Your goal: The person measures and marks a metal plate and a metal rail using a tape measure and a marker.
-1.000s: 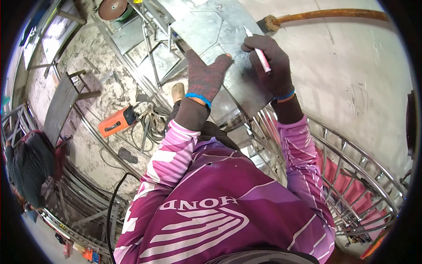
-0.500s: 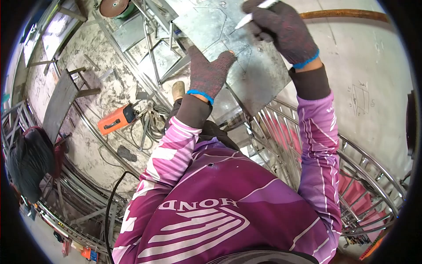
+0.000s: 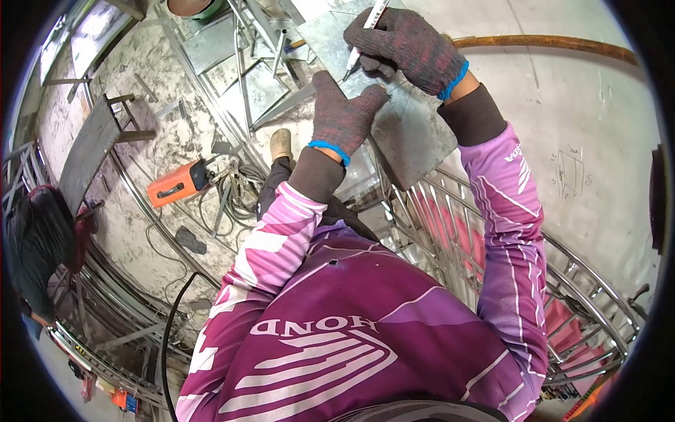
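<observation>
My right hand (image 3: 408, 49), in a dark knitted glove with a blue cuff, grips a white marker pen (image 3: 369, 28). The pen's dark tip points down at the left edge of a grey metal sheet (image 3: 415, 137). Just left of the tip, my left hand (image 3: 344, 116), in a matching glove, lies at the sheet's edge with thumb and fingers spread in a V. Whether any of its fingers are under the sheet is hidden. Thin dark lines cross the sheet, partly covered by my right hand.
Metal tubes and plate offcuts (image 3: 256, 91) lie beyond my left hand. An orange machine (image 3: 176, 184) with cables is on the floor at left, near a low bench (image 3: 91, 155). Shiny metal railings (image 3: 590, 309) stand at right. A long brown bar (image 3: 548, 42) lies at upper right.
My right hand has moved left and slightly down with the marker pen, and its tip is now close to my left hand. My left hand has shifted slightly right.
</observation>
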`<control>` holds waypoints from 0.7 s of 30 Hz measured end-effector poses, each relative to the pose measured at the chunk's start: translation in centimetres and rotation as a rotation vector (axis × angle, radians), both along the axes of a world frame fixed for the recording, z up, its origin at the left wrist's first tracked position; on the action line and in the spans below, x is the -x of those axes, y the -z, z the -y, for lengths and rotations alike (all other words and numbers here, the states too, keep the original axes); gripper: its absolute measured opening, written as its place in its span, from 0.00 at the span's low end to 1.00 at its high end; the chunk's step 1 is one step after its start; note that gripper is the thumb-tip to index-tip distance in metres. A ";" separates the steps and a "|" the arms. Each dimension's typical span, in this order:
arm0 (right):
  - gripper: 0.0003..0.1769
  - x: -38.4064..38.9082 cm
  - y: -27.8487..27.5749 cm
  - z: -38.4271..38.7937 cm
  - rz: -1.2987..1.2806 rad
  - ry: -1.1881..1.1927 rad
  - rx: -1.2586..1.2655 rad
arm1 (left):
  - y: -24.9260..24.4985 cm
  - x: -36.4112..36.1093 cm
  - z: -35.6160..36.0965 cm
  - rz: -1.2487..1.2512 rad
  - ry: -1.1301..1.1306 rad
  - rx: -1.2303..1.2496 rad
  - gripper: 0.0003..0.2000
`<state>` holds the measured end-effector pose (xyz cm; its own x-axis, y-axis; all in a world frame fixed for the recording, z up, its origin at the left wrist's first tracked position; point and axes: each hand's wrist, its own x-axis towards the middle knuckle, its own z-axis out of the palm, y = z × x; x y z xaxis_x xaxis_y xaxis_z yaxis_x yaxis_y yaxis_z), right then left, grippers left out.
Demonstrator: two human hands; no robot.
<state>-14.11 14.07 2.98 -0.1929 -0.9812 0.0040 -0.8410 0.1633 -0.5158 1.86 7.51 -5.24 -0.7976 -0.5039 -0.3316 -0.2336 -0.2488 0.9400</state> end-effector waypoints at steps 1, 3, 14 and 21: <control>0.11 -0.1 -0.2 0.1 0.001 -0.001 0.000 | 0.3 0.0 0.0 0.001 -0.001 0.000 0.38; 0.11 -0.2 -0.7 0.2 0.082 0.044 0.047 | 0.9 0.1 -0.1 -0.021 0.001 0.022 0.37; 0.15 -1.2 -0.6 1.1 0.230 0.199 -0.050 | -0.4 -0.1 0.1 0.057 0.012 0.056 0.37; 0.16 -2.0 -2.3 1.5 0.570 0.454 -0.211 | -0.9 -0.1 0.2 0.053 -0.009 0.033 0.38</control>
